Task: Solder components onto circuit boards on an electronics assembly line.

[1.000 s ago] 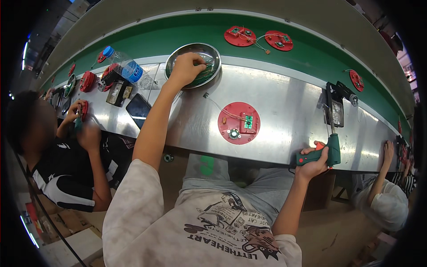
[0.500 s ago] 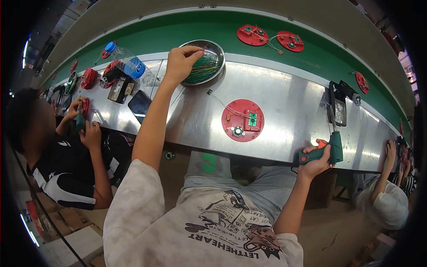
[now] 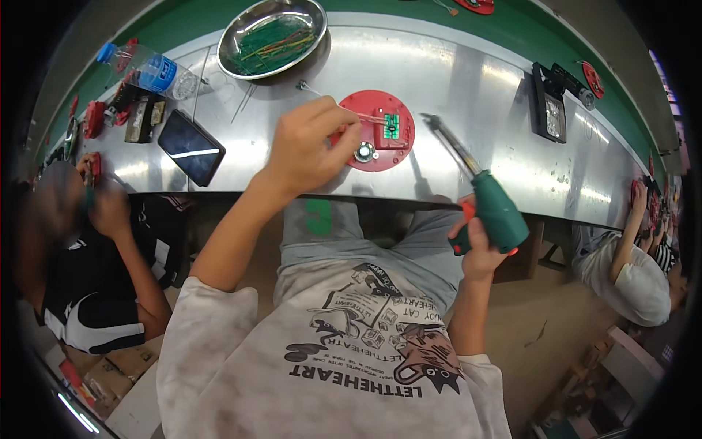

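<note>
A round red plastic disc lies on the bench, carrying a small green circuit board, a round silver part and thin pale wires. Over its left edge is my left hand, closed in a pinch; anything between the fingertips is hidden or too small to make out. My right hand grips a green soldering gun with a red trigger. Its metal tip points up and left, to the right of the disc and apart from it.
A steel bowl of cut wires, mostly green, stands at the back. Leftward lie a black phone and a plastic bottle. A black soldering stand is back right. Co-workers sit on both sides, one person's forearm at left.
My left hand has come from the wire bowl to the disc's left edge. My right hand has brought the soldering gun leftward, away from the stand. The view has shifted.
</note>
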`<state>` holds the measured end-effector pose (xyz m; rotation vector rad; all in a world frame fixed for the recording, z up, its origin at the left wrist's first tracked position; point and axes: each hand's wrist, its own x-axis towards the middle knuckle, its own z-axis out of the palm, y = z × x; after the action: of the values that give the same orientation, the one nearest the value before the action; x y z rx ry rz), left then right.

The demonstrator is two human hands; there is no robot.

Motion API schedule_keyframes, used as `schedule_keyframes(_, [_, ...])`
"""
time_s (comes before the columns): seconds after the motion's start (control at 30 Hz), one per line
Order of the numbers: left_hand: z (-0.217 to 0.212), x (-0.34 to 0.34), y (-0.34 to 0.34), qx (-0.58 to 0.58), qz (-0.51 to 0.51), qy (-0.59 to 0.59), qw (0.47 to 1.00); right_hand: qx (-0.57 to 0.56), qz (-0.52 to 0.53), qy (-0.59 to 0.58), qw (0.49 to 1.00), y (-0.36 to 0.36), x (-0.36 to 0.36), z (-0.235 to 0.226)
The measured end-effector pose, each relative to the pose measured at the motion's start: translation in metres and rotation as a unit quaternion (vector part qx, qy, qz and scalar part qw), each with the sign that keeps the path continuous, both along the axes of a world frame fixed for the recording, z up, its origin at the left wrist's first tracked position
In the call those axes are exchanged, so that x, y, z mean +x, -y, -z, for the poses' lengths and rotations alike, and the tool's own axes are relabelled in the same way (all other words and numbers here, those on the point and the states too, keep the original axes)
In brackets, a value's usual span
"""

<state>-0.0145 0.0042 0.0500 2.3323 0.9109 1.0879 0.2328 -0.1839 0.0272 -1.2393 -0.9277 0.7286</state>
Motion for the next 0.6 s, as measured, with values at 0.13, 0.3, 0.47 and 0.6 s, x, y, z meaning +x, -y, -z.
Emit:
schedule_keyframes(0.13, [0.024, 0.017, 0.012, 0.033, -0.025, 0.020, 0.999, -0.017, -0.078, 0.062, 0.995, 0.010, -0.008, 0.009])
schedule_keyframes(0.3, [0.039, 0.021, 0.013, 0.058, -0.044, 0.005, 0.997, -0.029, -0.099, 0.033, 0.994, 0.012, -0.012, 0.009])
schedule_keyframes(0.47, [0.042, 0.022, 0.013, 0.058, -0.048, 0.004, 0.997, -0.042, -0.124, 0.042, 0.991, 0.011, -0.010, 0.010])
schedule_keyframes(0.6, [0.042, 0.023, 0.012, 0.060, -0.046, -0.007, 0.997, -0.032, -0.121, 0.044, 0.991, 0.008, -0.010, 0.010])
